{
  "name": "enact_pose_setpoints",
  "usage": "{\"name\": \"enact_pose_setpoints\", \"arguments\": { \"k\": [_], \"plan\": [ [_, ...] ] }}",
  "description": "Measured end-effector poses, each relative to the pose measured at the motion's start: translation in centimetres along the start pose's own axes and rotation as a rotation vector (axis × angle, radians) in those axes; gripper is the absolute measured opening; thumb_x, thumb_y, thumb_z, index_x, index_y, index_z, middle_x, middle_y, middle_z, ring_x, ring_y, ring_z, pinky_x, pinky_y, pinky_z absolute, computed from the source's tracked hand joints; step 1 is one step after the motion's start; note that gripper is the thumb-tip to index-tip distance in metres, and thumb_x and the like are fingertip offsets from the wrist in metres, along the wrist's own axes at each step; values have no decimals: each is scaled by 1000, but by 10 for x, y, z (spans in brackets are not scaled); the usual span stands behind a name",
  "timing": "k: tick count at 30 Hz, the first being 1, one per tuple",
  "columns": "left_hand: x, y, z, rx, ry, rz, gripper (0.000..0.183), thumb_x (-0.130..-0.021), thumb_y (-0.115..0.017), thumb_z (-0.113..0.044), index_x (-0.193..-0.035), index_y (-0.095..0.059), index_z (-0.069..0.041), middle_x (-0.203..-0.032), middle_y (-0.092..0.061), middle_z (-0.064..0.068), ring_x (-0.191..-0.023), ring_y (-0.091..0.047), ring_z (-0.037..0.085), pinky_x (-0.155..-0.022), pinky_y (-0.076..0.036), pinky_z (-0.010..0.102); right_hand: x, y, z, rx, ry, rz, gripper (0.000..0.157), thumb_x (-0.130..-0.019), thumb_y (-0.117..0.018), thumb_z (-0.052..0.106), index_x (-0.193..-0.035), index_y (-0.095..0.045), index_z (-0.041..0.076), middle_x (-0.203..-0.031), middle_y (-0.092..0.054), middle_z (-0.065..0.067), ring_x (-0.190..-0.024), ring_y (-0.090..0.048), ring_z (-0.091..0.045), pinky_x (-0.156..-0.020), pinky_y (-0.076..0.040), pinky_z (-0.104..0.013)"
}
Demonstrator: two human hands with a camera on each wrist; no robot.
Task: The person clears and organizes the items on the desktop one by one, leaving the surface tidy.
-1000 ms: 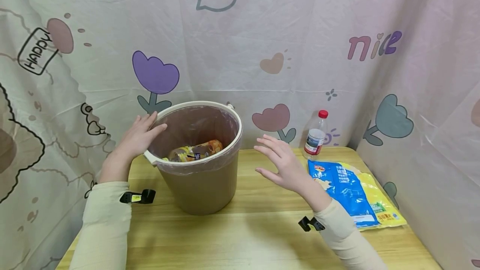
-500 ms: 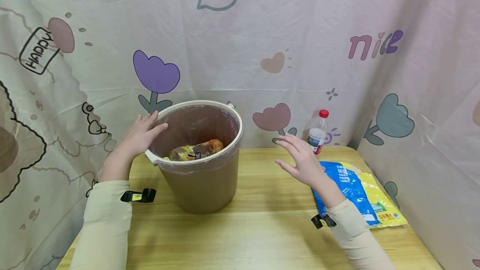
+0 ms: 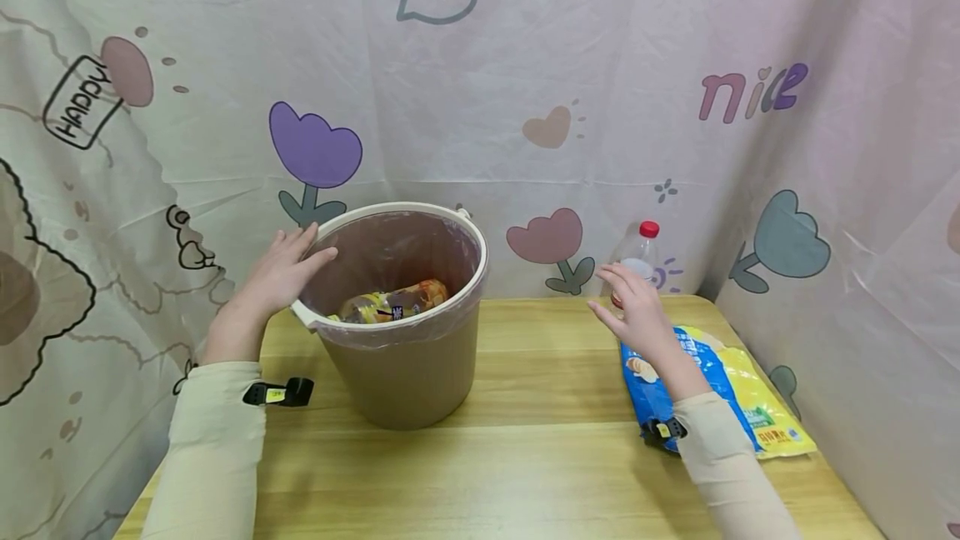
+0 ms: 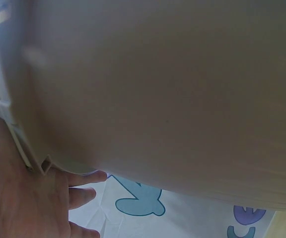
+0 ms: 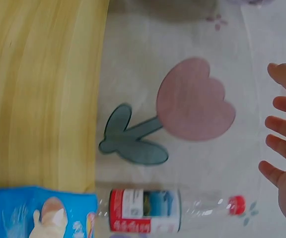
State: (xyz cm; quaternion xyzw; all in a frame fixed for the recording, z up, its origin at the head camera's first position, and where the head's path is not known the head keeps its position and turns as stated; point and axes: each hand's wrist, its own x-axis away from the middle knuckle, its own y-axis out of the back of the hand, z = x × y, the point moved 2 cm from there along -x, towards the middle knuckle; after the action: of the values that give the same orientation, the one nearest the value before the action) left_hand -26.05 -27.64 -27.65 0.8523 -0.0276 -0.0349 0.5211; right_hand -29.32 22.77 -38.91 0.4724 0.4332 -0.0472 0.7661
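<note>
My left hand [image 3: 276,273] rests on the white rim of a brown bin [image 3: 408,377] lined with a clear bag. Its thumb reaches over the opening, the other fingers fairly straight along the outer side; in the left wrist view the bin's wall [image 4: 168,99] fills most of the picture. Inside the bin lies a bottle with a yellow label [image 3: 393,302]. On the right, my right hand [image 3: 637,311] hovers with spread, relaxed fingers and holds nothing. Just beyond it stands a clear bottle with a red cap [image 3: 648,229], its label [image 5: 145,210] plain in the right wrist view.
A blue snack bag [image 3: 648,390] and a yellow snack bag [image 3: 776,407] lie overlapping on the wooden table [image 3: 525,473], partly under my right forearm. A printed curtain [image 3: 465,107] hangs close behind and along both sides.
My right hand has moved rightward, away from the bin to in front of the red-capped bottle, and now partly covers it. My left hand and the bin have stayed put.
</note>
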Motion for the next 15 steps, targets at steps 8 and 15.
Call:
{"name": "enact_pose_setpoints", "arguments": {
  "k": [8,15],
  "plan": [
    [0,1,-1,7,3,2,79,-101,-25,-59,-156,-1,-8,-160,1,29,-146,14,51,-112,0,73,5,0,-34,35,-164,31,54,-82,-78,20,-129,-57,4,-136,-53,-19,-129,-46,-40,-102,-36,-69],
    [0,0,-1,18,10,0,80,-100,-25,-60,-156,-3,-7,-160,1,28,-146,14,50,-112,1,73,8,1,-53,76,-294,98,54,-88,-71,26,-134,-52,6,-139,-50,-21,-131,-41,-43,-105,-32,-70]
  ]
}}
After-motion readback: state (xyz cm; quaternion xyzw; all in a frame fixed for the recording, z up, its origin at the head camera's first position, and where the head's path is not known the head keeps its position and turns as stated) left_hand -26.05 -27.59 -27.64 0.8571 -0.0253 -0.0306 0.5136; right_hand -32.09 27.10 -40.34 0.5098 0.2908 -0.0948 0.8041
